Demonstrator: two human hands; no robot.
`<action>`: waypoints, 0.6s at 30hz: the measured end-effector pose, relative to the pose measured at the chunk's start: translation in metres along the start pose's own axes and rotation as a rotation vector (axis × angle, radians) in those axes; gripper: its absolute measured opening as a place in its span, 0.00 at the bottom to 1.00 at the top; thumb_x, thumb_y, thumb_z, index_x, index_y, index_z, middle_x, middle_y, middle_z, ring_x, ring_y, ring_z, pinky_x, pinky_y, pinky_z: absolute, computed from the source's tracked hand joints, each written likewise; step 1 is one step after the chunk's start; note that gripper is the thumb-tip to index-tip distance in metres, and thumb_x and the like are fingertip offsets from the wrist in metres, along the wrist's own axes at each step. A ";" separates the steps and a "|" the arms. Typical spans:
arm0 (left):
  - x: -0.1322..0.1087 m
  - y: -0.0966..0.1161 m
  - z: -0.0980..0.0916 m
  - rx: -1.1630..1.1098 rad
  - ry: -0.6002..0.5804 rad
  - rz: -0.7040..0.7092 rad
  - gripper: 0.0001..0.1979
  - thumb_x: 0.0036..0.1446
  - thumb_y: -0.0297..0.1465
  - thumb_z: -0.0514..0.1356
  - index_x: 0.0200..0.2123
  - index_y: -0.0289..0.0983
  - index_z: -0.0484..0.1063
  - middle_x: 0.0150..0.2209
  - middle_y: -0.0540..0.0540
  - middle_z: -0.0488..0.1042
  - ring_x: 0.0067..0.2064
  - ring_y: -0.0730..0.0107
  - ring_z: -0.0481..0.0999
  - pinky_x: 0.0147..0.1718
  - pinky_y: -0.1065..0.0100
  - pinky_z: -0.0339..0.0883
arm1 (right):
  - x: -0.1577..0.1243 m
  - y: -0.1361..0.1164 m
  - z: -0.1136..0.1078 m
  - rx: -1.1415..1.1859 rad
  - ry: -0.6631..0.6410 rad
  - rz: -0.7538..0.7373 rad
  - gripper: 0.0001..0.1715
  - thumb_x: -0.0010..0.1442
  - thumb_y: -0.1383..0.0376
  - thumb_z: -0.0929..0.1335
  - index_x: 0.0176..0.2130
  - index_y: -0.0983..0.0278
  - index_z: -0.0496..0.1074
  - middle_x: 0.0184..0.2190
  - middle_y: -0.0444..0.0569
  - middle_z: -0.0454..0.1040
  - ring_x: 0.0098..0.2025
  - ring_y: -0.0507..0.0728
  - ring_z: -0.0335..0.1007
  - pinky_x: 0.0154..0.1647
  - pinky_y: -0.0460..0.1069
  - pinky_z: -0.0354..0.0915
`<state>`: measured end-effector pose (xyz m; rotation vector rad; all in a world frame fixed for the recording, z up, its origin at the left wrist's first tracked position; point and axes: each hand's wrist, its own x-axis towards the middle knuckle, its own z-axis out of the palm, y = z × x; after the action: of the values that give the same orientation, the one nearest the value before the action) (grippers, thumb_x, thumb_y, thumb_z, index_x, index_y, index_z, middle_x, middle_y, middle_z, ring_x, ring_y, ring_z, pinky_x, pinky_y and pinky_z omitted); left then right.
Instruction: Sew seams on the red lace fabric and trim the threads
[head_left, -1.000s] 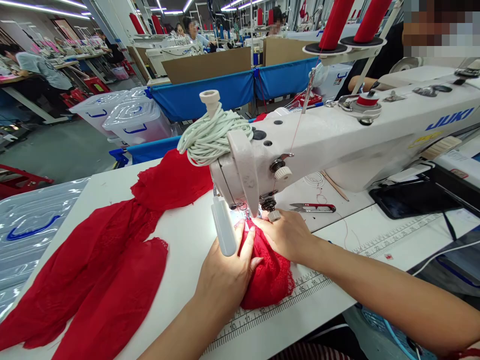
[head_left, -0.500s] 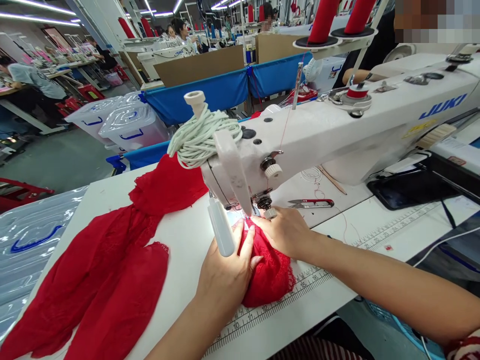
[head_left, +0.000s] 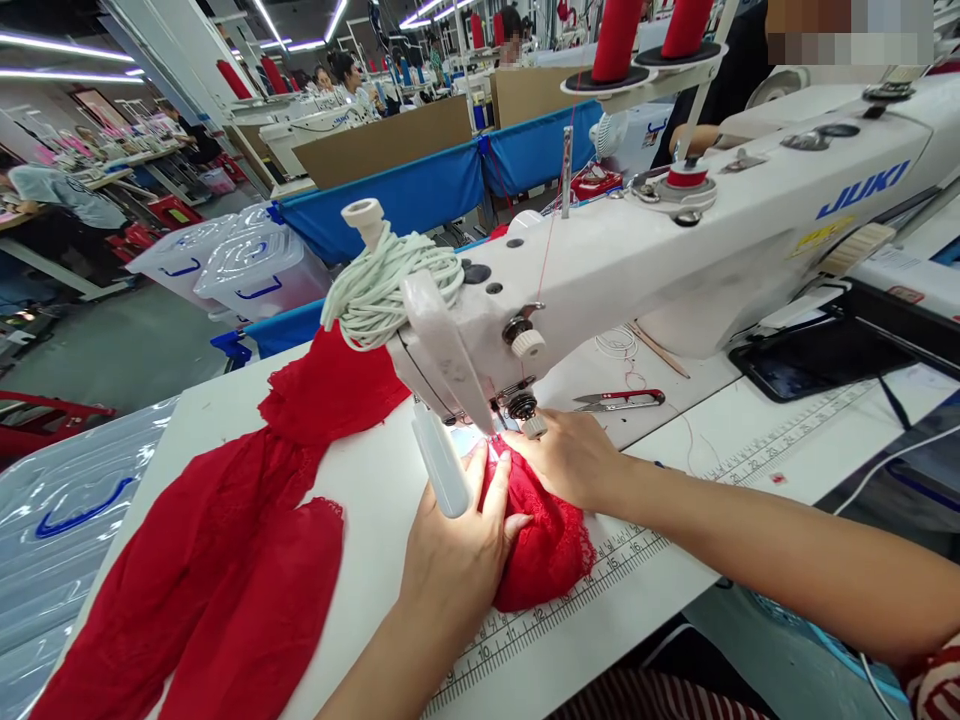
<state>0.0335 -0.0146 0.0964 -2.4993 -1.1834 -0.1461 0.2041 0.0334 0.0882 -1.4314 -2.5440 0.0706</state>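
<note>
A red lace fabric piece point(head_left: 544, 545) lies bunched in front of the needle area of the white sewing machine point(head_left: 630, 260). My left hand point(head_left: 454, 545) rests on its left side, fingers stretched and apart, two fingertips close to the presser foot. From the right, my right hand point(head_left: 574, 460) grips the same piece, its thumb pointing at the needle and its other fingers partly hidden. Both hands touch the fabric. More red fabric point(head_left: 247, 540) spreads over the table on the left. The machine head hides part of the stitching spot.
Red-handled thread snips point(head_left: 622, 400) and a wooden stick point(head_left: 664, 350) lie right of the needle. A black phone point(head_left: 821, 355) is farther right. A ruler strip point(head_left: 540, 620) runs along the table front. Clear plastic bins point(head_left: 255, 265) stand beyond; people work behind.
The view has shifted slightly, so the machine appears a little farther left. Both hands keep nearly the same place on the red lace fabric.
</note>
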 end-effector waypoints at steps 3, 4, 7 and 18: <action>-0.001 0.000 0.001 0.046 0.031 0.016 0.23 0.66 0.37 0.40 0.53 0.33 0.67 0.50 0.39 0.74 0.55 0.54 0.70 0.46 0.54 0.68 | 0.001 0.000 0.000 0.019 -0.037 0.025 0.16 0.59 0.65 0.63 0.46 0.59 0.72 0.35 0.51 0.72 0.30 0.54 0.63 0.24 0.49 0.43; -0.001 0.001 0.001 0.049 0.033 0.009 0.24 0.66 0.38 0.40 0.53 0.32 0.67 0.50 0.39 0.74 0.55 0.54 0.69 0.46 0.54 0.68 | 0.001 0.000 -0.001 0.026 -0.048 0.036 0.15 0.59 0.64 0.63 0.46 0.59 0.72 0.35 0.50 0.72 0.30 0.54 0.63 0.24 0.49 0.43; -0.003 0.002 0.000 0.011 0.015 -0.029 0.27 0.65 0.42 0.40 0.54 0.30 0.66 0.52 0.36 0.73 0.57 0.52 0.67 0.48 0.53 0.67 | 0.002 0.000 -0.002 0.040 -0.066 0.058 0.13 0.61 0.64 0.62 0.43 0.59 0.73 0.34 0.49 0.71 0.31 0.54 0.62 0.24 0.49 0.43; -0.003 0.002 -0.004 -0.022 0.016 -0.018 0.30 0.64 0.44 0.41 0.52 0.27 0.68 0.50 0.35 0.73 0.57 0.49 0.65 0.49 0.51 0.64 | 0.003 0.001 -0.004 0.023 -0.072 0.034 0.17 0.58 0.65 0.63 0.48 0.59 0.71 0.36 0.50 0.70 0.30 0.53 0.60 0.24 0.49 0.40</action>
<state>0.0333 -0.0187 0.0988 -2.5023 -1.2045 -0.1847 0.2047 0.0363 0.0923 -1.4900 -2.5668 0.1589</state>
